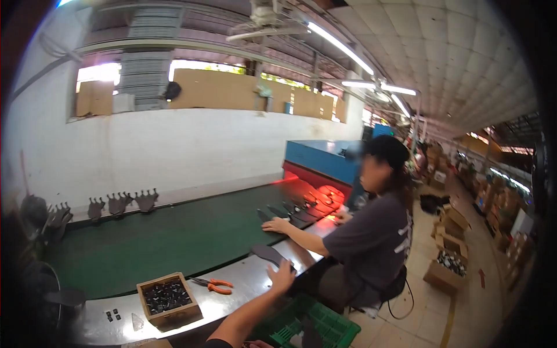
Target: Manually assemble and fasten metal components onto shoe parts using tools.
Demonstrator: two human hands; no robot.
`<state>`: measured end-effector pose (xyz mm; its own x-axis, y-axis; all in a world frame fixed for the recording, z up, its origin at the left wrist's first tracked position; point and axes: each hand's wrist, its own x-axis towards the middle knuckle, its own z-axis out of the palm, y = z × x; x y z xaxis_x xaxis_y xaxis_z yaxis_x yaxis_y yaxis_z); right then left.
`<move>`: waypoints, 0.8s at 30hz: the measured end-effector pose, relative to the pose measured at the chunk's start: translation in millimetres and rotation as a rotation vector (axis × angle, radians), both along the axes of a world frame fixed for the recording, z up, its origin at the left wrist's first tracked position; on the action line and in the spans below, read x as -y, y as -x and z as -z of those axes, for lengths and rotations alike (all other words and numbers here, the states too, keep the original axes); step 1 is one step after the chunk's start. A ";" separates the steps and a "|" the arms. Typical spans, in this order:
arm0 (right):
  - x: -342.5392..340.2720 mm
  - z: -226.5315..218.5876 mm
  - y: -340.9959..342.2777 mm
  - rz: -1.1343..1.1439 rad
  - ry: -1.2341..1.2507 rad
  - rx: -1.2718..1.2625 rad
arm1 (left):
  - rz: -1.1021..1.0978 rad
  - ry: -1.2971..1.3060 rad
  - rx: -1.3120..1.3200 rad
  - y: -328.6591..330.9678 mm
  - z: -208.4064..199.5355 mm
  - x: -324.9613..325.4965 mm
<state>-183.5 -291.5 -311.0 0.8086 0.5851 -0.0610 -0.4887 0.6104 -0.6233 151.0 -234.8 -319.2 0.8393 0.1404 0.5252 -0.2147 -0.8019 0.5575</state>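
My left hand [282, 277] reaches out over the metal ledge with its fingers closed on a dark shoe sole [266, 253]. The sole lies across the ledge and the edge of the green conveyor belt [174, 243]. Only a sliver of my right hand [256, 344] shows at the lower edge, its fingers cut off by the frame. Left of my forearm, pliers [217, 285] with orange handles rest on the ledge. Beside them stands a wooden box [173, 318] holding small black pieces. A few similar black pieces [113, 316] and a clear triangular piece [137, 322] lie further left.
A co-worker [371, 243] sits on the right, one hand on dark soles on the belt before a red-lit blue machine [325, 159]. A green crate [342, 334] with dark soles stands between us. Dark pronged pieces [146, 200] line the far wall. Cardboard boxes [444, 275] stand on the floor.
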 end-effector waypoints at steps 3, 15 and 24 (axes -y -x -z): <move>2.8 6.3 -3.4 0.022 0.087 0.011 | 0.197 -0.065 -0.119 25.6 -25.9 -2.3; 1.4 26.7 -21.8 0.085 0.049 -0.150 | -0.089 -0.329 0.553 260.1 -266.1 -170.9; -61.4 -200.6 29.5 0.141 0.177 0.868 | 0.039 0.556 -0.003 499.9 -231.8 -200.2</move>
